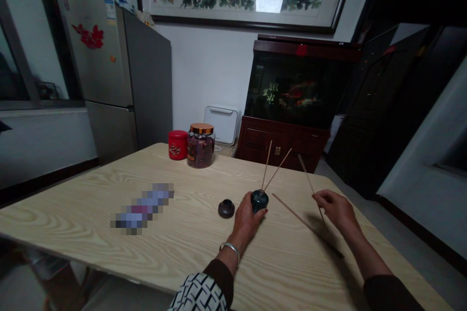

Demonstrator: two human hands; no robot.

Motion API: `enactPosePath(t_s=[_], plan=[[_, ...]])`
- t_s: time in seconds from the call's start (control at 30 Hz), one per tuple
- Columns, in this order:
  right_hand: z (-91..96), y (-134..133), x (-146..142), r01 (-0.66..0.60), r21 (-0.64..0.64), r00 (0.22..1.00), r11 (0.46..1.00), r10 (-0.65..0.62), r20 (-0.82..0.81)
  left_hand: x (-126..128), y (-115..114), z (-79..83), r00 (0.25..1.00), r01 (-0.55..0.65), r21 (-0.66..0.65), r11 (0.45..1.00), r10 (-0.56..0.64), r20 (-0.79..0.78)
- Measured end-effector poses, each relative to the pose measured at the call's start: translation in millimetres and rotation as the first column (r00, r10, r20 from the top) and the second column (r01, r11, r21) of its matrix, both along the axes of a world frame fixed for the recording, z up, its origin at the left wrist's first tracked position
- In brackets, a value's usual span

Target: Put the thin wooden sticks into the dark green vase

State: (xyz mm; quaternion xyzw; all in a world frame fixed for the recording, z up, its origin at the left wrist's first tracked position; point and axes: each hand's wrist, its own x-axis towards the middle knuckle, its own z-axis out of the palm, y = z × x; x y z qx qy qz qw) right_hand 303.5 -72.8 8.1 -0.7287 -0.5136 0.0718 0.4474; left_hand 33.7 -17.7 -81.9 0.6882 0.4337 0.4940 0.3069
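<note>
My left hand is wrapped around a small dark glazed pot that stands on the wooden table. Two thin incense-like sticks rise from the pot's mouth, leaning apart. Between thumb and fingers, my right hand pinches another thin stick, tilted and apart from the pot. A long thin stick, or several together, lies slantwise on the table between my hands; its near end is darker. Just left of my left hand sits a small round dark brown piece with a short neck.
A blurred-out oblong item lies on the table's left part. Toward the far edge stand a red canister and a clear jar with a copper-coloured lid. Beyond are a fridge and a fish tank on a cabinet.
</note>
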Motion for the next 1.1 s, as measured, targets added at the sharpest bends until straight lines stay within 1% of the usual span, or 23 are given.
enactPosePath(t_s=[0.03,0.07,0.1,0.13,0.17,0.23,0.3,0.37,0.43,0.53,0.7,0.77,0.87,0.93,1.0,1.03,1.1], plan=[[8.6,2.1,-5.1,-0.004,0.1,0.982,0.995,0.023,-0.189,0.0,0.1,-0.3,1.0,-0.004,0.002,1.0,0.004,-0.003],[16.6,4.3,-12.7,0.004,0.192,0.931,0.981,0.067,-0.359,0.0,0.3,-0.5,1.0,-0.005,0.005,1.0,0.006,-0.005],[23.6,6.4,-22.4,0.017,0.269,0.864,0.963,0.121,-0.489,0.0,0.3,-0.7,1.0,-0.005,0.009,1.0,0.005,-0.006],[29.3,8.5,-33.7,0.03,0.33,0.802,0.943,0.174,-0.571,0.1,0.3,-0.7,1.0,-0.003,0.013,1.0,0.003,-0.006],[33.3,10.8,-45.8,0.037,0.38,0.76,0.924,0.221,-0.611,0.1,0.3,-0.7,1.0,-0.001,0.014,1.0,0.001,-0.005],[36.2,16.3,-69.4,0.035,0.456,0.722,0.889,0.293,-0.627,0.1,0.1,-0.2,1.0,0.0,0.008,1.0,0.0,-0.001],[32.9,23.4,-88.9,0.021,0.507,0.715,0.861,0.342,-0.61,0.2,-0.2,0.6,1.0,-0.004,-0.005,1.0,0.004,0.009],[25.7,31.4,-102.8,-0.002,0.528,0.724,0.849,0.365,-0.585,0.3,-0.4,1.5,1.0,-0.005,-0.017,1.0,0.005,0.02],[17.3,39.2,-112.5,-0.028,0.528,0.739,0.849,0.373,-0.561,0.5,-0.5,2.2,1.0,-0.003,-0.027,1.0,0.004,0.024],[6.0,48.0,-122.8,-0.057,0.503,0.755,0.862,0.367,-0.543,0.8,-0.2,2.6,1.0,-0.004,-0.02,1.0,0.005,0.016],[-7.4,55.6,-134.0,-0.122,0.453,0.787,0.883,0.364,-0.498,0.0,-0.8,3.9,1.0,-0.002,-0.023,1.0,0.002,-0.001],[-12.0,57.0,-137.8,-0.138,0.409,0.814,0.902,0.338,-0.471,-0.8,-1.3,4.5,1.0,0.006,-0.013,1.0,-0.006,0.0],[-18.5,56.9,-144.6,-0.154,0.334,0.883,0.93,0.282,-0.376,-1.0,-1.2,4.2,1.0,0.008,0.004,1.0,-0.008,0.002],[-22.2,55.1,-146.6,-0.2,0.297,0.903,0.934,0.293,-0.314,-0.6,-0.6,3.4,1.0,0.006,0.005,1.0,-0.006,0.002],[-25.5,51.3,-140.2,-0.247,0.254,0.906,0.935,0.316,-0.282,-0.2,-0.1,2.4,1.0,0.007,0.009,1.0,-0.007,0.001],[-27.1,48.4,-132.4,-0.256,0.226,0.912,0.94,0.312,-0.266,-0.1,0.0,1.9,1.0,0.009,0.01,1.0,-0.009,0.001],[-30.5,40.1,-107.1,-0.24,0.149,0.948,0.959,0.264,-0.176,-0.1,0.1,1.0,1.0,0.009,0.009,1.0,-0.009,0.002]])
